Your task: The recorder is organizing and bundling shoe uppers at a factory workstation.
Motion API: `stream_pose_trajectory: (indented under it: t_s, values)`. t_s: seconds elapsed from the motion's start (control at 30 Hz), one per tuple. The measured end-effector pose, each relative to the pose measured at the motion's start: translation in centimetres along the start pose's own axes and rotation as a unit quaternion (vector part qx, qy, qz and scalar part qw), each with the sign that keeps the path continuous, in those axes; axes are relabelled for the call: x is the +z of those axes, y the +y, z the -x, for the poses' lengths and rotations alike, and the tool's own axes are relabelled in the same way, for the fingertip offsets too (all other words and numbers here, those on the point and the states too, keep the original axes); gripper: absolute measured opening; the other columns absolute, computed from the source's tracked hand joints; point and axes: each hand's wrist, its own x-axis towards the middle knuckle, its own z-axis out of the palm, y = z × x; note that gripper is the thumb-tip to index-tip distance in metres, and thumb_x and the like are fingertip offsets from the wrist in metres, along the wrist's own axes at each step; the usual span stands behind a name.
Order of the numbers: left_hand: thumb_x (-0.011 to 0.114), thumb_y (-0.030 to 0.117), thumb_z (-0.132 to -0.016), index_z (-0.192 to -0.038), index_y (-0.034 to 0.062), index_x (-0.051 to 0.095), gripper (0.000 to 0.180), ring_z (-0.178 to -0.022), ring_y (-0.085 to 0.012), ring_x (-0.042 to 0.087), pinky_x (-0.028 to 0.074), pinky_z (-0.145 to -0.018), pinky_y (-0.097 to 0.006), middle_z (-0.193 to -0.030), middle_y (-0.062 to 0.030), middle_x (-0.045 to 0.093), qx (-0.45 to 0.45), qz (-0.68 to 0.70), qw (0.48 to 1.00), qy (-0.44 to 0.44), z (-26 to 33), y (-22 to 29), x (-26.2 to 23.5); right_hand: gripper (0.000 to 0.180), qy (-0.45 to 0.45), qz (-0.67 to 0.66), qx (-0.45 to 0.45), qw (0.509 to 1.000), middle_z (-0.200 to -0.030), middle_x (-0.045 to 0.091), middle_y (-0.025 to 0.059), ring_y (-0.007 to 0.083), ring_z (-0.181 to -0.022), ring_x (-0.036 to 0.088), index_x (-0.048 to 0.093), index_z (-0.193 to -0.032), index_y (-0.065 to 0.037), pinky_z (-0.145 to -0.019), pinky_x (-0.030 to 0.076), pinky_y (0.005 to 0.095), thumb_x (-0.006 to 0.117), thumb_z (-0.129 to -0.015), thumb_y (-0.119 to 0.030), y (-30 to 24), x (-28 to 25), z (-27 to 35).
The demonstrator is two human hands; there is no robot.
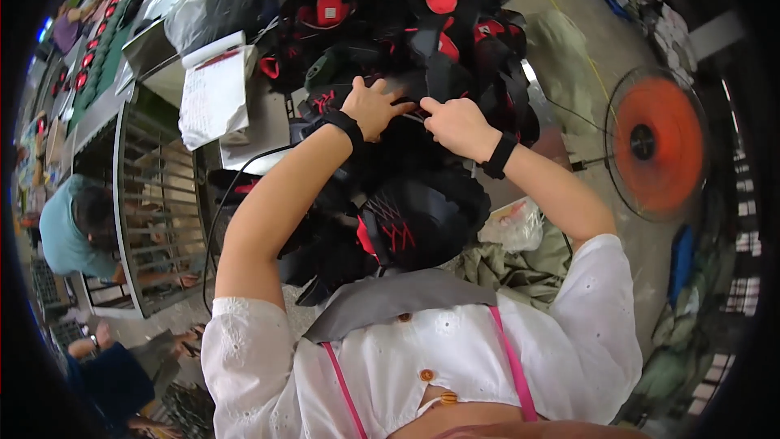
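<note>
Your left hand (372, 110) is splayed by the black shoe (323, 102), probably steadying it. Right hand (459, 126)'s curled, can't tell on what.

The shoes (443, 211) are coloured black and lined in red, and one is crossed by red zigzag laces (398, 235). Black is shown on both wristbands (499, 154). The white shirt (463, 341) is dotted with brown buttons (426, 375) and crossed by pink straps (510, 358); the fan blades (674, 134) are coloured orange.
</note>
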Motion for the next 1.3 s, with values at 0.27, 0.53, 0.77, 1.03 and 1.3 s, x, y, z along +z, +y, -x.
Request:
stream_pose_trajectory:
  t_s: [0.27,0.53,0.77,1.03,1.3]
  values:
    - [0.071,0.035,-0.058,-0.12,0.0133,0.048,0.069,-0.087,-0.018,0.05,0.033,-0.081,-0.036,-0.08,0.0017,0.06,-0.088,0.025,0.995,0.042,7.8,-2.2,-4.6,0.018,0.067,-0.05,0.041,0.996,-0.078,0.048,0.0038,0.0195,-0.061,0.056,0.052,-0.068,-0.008,-0.048,0.043,0.0326,0.066,-0.066,-0.019,-0.3,-6.2,6.4]
    - [0.067,0.049,-0.063,-0.123,0.0062,0.046,0.077,-0.087,-0.0201,0.049,0.034,-0.08,-0.038,-0.076,-0.0049,0.058,-0.239,-0.07,0.968,0.016,13.4,-1.4,-2.9,0.007,0.147,-0.067,0.02,0.987,-0.08,0.047,0.0046,0.0176,-0.055,0.054,0.051,-0.068,-0.01,-0.043,0.043,0.0298,0.056,-0.063,-0.009,-2.6,0.0,4.7]
    - [0.056,0.066,-0.066,-0.094,0.0067,0.066,0.067,-0.107,-0.0296,0.042,0.022,-0.089,-0.049,-0.089,-0.0098,0.062,-0.278,0.013,0.932,-0.232,8.8,-5.2,-2.9,0.008,0.162,-0.041,-0.016,0.986,-0.087,0.049,0.0052,0.0185,-0.067,0.054,0.051,-0.069,-0.008,-0.047,0.047,0.0286,0.057,-0.063,-0.008,-3.2,-2.0,3.4]
    - [0.055,0.019,-0.08,-0.119,0.0082,0.046,0.041,-0.113,-0.0308,0.044,0.024,-0.097,-0.047,-0.116,-0.0158,0.05,-0.039,0.384,0.919,0.082,5.1,-2.2,2.3,0.02,0.193,-0.18,0.0,0.964,-0.098,0.051,0.0036,0.0197,-0.078,0.058,0.06,-0.089,-0.01,-0.058,0.049,0.0291,0.055,-0.07,-0.003,-0.8,1.1,2.1]
    - [0.054,0.02,-0.078,-0.081,0.0048,0.06,0.017,-0.077,-0.0295,0.059,0.044,-0.068,-0.04,-0.073,-0.0108,0.06,-0.09,0.239,0.966,0.038,-0.4,-1.3,5.3,0.044,0.029,-0.071,-0.075,0.994,-0.114,0.054,0.0036,0.0223,-0.069,0.062,0.048,-0.119,-0.015,-0.054,0.049,0.0335,0.05,-0.076,-0.011,-0.6,-3.6,-4.9]
